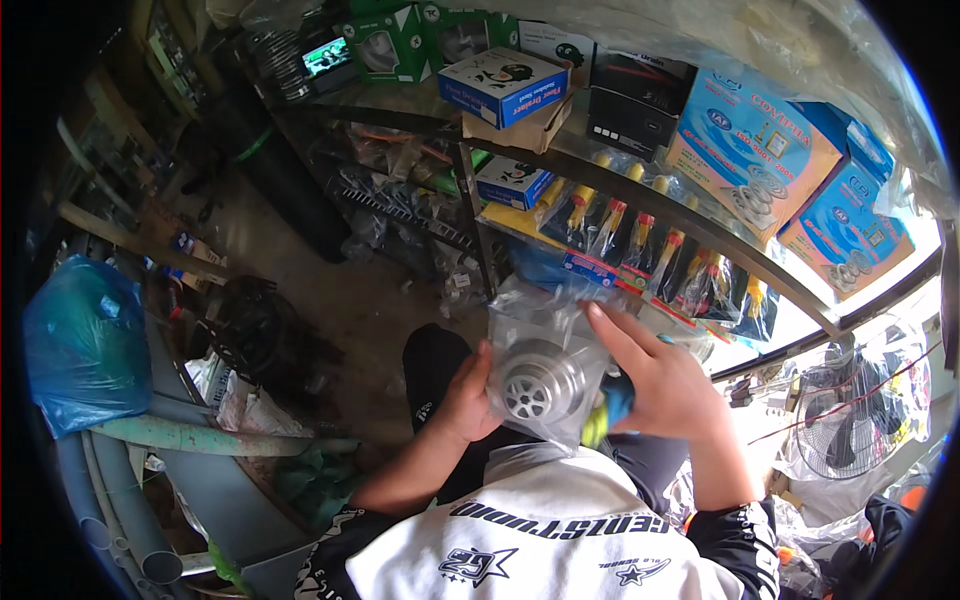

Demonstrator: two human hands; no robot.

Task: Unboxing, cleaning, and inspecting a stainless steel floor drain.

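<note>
A round silver drain strainer (pixel 535 392) with a slotted centre lies inside a clear plastic bag (pixel 515 325) in front of my chest. My left hand (pixel 472 398) is closed on the bag's left side, thumb pointing up along its edge. On the other side, my right hand (pixel 672 388) has its index finger stretched against the bag's upper right part. Its lower fingers are closed round a blue and yellow-green thing (pixel 606 412), mostly hidden by the hand and the bag, so its kind is unclear.
A metal-framed shelf ahead carries a blue floor-drain box (pixel 503 85), large blue-orange cartons (pixel 750 150) and packs with yellow-tipped tools (pixel 640 235). At left are a blue plastic bag (pixel 88 345) and grey pipes (pixel 160 567). A bagged fan (pixel 850 425) stands at right.
</note>
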